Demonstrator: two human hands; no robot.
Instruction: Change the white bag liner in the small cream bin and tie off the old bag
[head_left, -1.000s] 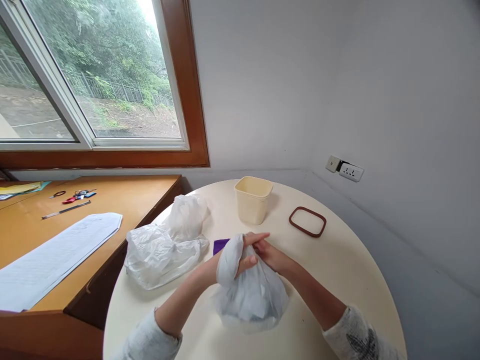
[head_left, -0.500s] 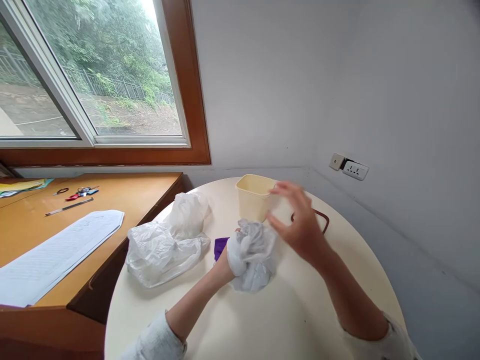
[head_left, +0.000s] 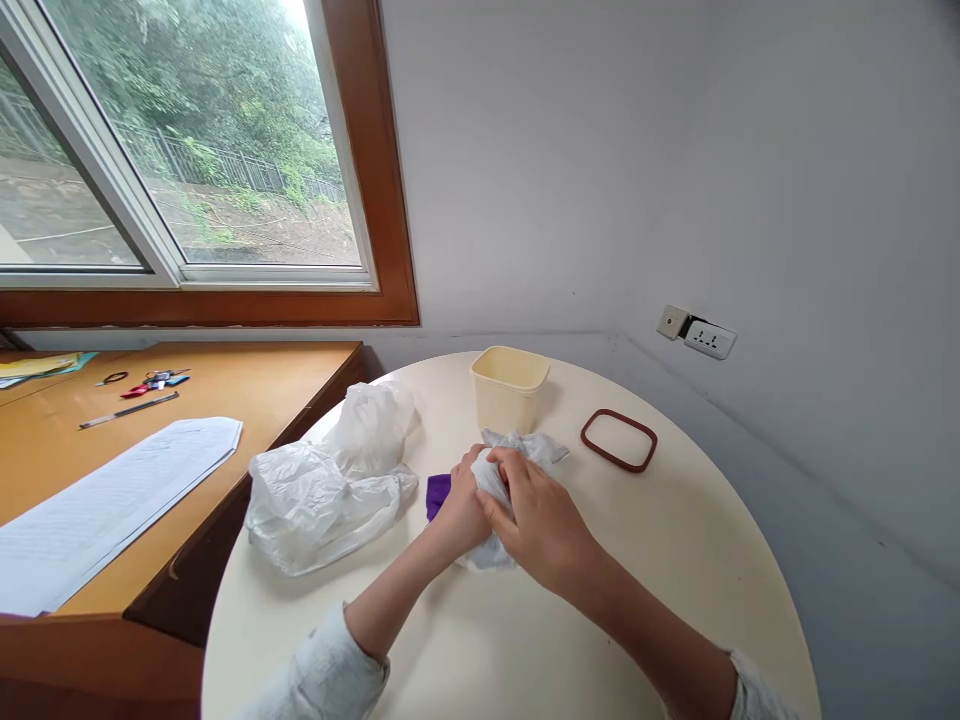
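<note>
My left hand (head_left: pixel 466 508) is closed on a crumpled white plastic bag (head_left: pixel 491 478) over the middle of the round table. Across it from the right, my right hand (head_left: pixel 541 512) wraps its fingers over the same bag. Part of the bag sticks out above and below the hands; its middle is hidden by them. Just behind the hands stands a cream plastic bin (head_left: pixel 510 390) with an open top. A purple cloth-like item (head_left: pixel 438 494) lies beside my left hand, partly covered by it.
More crumpled white plastic bags (head_left: pixel 330 490) lie on the table's left side. A brown rounded frame (head_left: pixel 619 440) rests to the right. On the wooden desk (head_left: pixel 285 372) at left are papers (head_left: pixel 127 510), a pen (head_left: pixel 129 410) and keys (head_left: pixel 156 382).
My right hand has come down and left from the air and closed on the bag. The bag is squeezed smaller between both hands. The brown frame is now uncovered.
</note>
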